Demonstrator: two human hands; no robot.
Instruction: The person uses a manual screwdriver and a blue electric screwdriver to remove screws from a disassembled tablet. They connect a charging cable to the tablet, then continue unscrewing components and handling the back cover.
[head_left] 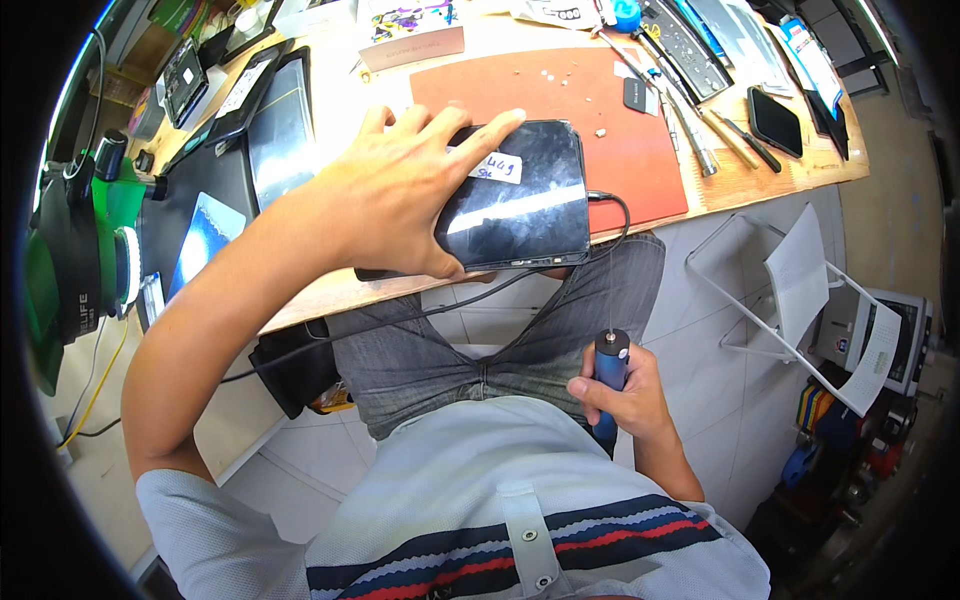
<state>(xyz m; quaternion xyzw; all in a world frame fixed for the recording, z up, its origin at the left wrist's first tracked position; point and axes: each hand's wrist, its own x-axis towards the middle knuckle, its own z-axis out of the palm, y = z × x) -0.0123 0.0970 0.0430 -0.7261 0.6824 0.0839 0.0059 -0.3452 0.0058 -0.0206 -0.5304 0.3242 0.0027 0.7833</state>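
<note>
A dark glossy tablet point(530, 215) with a handwritten white label point(497, 167) lies at the bench's front edge. My left hand point(420, 170) spans its left part, fingers over the far side and thumb at the near edge, gripping it. A black cable point(617, 205) reaches the tablet's right edge, loops round and runs off to the lower left. Below the bench, over my lap, my right hand point(630, 395) is closed round a blue cylindrical hand tool point(610, 370) with a black head. From that head a very thin rod points up toward the bench.
Under the tablet is an orange mat point(640, 180). Screwdrivers point(697, 135), a black phone point(774, 122) and a dark case point(690, 50) lie at right. More devices point(280, 120) and a green-and-black apparatus point(100, 240) stand left. A white folding chair point(800, 290) is at right.
</note>
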